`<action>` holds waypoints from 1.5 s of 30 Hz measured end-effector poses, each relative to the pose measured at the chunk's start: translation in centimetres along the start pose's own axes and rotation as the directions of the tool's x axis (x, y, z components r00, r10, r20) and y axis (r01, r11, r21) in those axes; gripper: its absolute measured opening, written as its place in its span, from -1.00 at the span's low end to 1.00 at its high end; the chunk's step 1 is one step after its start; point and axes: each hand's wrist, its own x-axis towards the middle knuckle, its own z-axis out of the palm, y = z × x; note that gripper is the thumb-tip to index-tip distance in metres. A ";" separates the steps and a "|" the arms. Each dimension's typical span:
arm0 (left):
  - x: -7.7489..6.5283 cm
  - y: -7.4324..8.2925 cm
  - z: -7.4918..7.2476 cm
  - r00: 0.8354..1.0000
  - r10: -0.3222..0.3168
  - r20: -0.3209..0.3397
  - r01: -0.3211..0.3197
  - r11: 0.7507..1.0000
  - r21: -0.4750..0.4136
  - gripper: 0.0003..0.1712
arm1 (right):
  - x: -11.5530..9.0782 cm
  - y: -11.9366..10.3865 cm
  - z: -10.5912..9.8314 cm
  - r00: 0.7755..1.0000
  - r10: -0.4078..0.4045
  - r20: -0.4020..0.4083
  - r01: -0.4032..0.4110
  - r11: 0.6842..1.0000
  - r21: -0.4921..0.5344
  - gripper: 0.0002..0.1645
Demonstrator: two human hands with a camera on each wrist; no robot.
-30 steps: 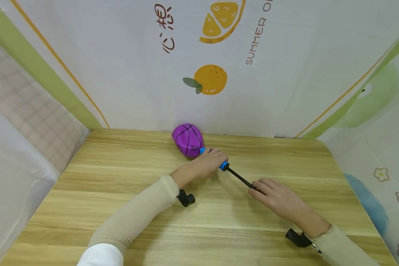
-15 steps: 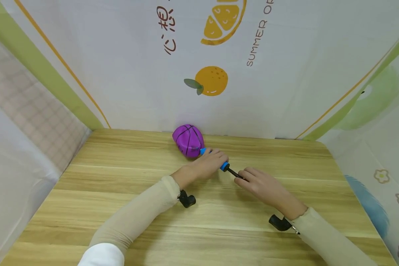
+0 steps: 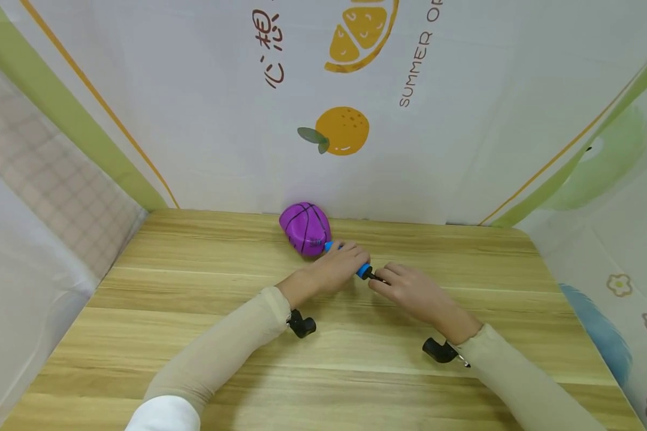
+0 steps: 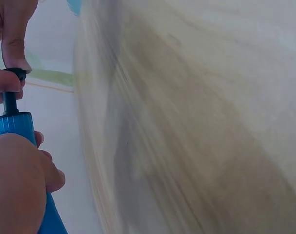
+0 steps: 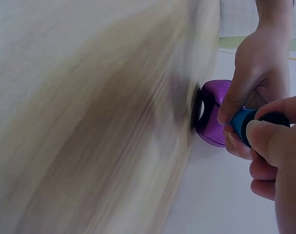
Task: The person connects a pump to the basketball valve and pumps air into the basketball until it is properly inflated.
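A purple ball (image 3: 304, 227) with black basketball lines lies dented and partly deflated at the table's back edge. Against its lower right side sits the tip of a blue hand pump (image 3: 363, 270). My left hand (image 3: 335, 266) grips the pump's blue barrel, as the left wrist view also shows around the barrel (image 4: 50, 214). With thumb and fingers, my right hand (image 3: 410, 293) holds the black pump handle (image 4: 15, 74), and only a short length of the rod (image 4: 9, 102) shows outside the barrel. In the right wrist view both hands meet close together, the ball (image 5: 217, 114) behind them.
The wood-grain table (image 3: 194, 335) spreads below both forearms. A white printed cloth (image 3: 215, 149) with oranges and lettering rises behind its back edge. More cloth (image 3: 54, 197) hangs at the left. A black camera mount (image 3: 302, 324) juts from each wrist.
My right hand has moved left toward my left hand, sliding the black rod into the barrel. The left hand stays in place, and the ball remains dented where it was.
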 end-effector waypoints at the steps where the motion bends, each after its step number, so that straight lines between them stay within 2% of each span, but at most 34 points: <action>1: 0.0 -0.1 0.0 1.000 0.001 -0.002 -0.001 1.000 -0.003 -0.62 | 0.0 0.0 0.0 1.000 -0.001 -0.002 0.001 1.000 -0.004 -0.79; 7: -0.2 -0.5 0.0 1.000 0.008 -0.015 -0.009 0.999 -0.034 -0.62 | -0.6 -0.1 -0.2 1.000 -0.012 -0.023 0.011 1.000 -0.003 -0.81; 13: -0.3 -0.6 0.0 0.999 0.029 -0.025 -0.030 0.999 -0.041 -0.64 | -2.2 -0.6 -1.1 0.996 -0.026 -0.088 0.027 1.000 0.012 -0.44; 22: -0.4 -0.9 0.1 0.999 0.026 -0.024 -0.027 0.999 -0.039 -0.55 | -4.5 -1.7 -3.0 0.996 -0.024 -0.089 0.026 0.999 0.025 -0.49; 30: -0.5 -1.0 0.3 0.999 0.031 -0.032 -0.032 0.999 -0.036 -0.55 | -6.0 -2.2 -3.9 0.994 -0.047 -0.099 0.048 0.999 0.011 -0.52; 38: -0.3 -0.5 0.1 1.000 -0.022 -0.003 0.022 1.000 -0.014 -0.57 | -5.1 -1.8 -3.1 0.997 -0.011 -0.082 0.012 1.000 0.015 -0.45; 45: -0.2 -0.1 -0.1 1.000 -0.027 -0.010 0.027 1.000 0.000 -0.60 | -3.2 -1.3 -2.0 0.997 -0.001 -0.075 0.002 1.000 0.013 -0.46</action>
